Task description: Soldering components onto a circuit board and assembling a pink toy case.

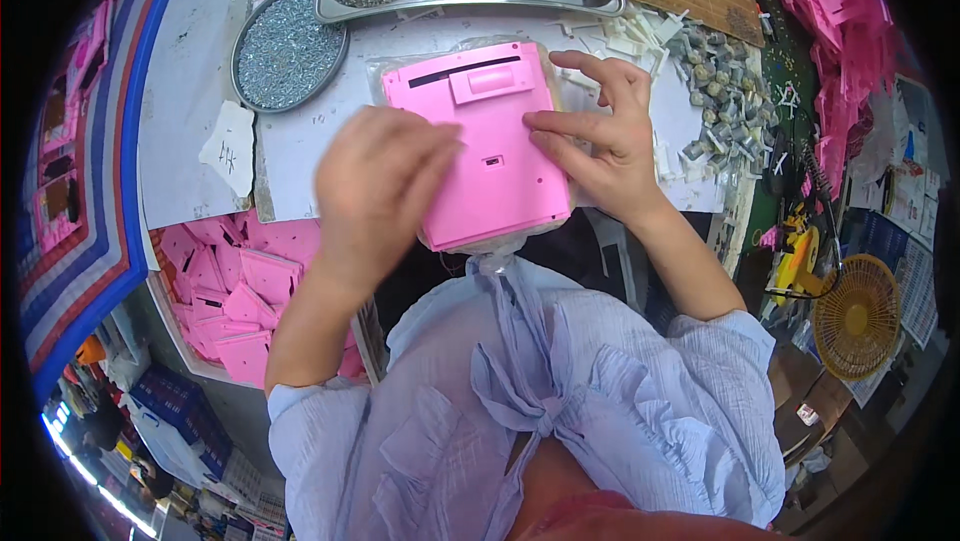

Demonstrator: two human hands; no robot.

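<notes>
A flat pink plastic casing (483, 196) lies in front of me on a support wrapped in clear plastic. It has a long dark slot near its far edge, a raised rectangular part (491, 84) below that, and a small opening near the middle. My left hand (375, 186) is over the casing's left side, its fingers drawn together but smeared by motion; what they hold, if anything, is hidden. On the right side, my right hand (612, 136) touches the casing. Its thumb and a finger come together in a pinch on the face, while other fingers reach toward the far right corner.
A round dish of small silvery screws (290, 49) stands at the far left, beside a metal tray (470, 9) of small metal parts. White plastic pieces and small motor-like cylinders (715, 91) lie right. A box of pink parts (240, 296) sits at left; a yellow fan (855, 316) is at right.
</notes>
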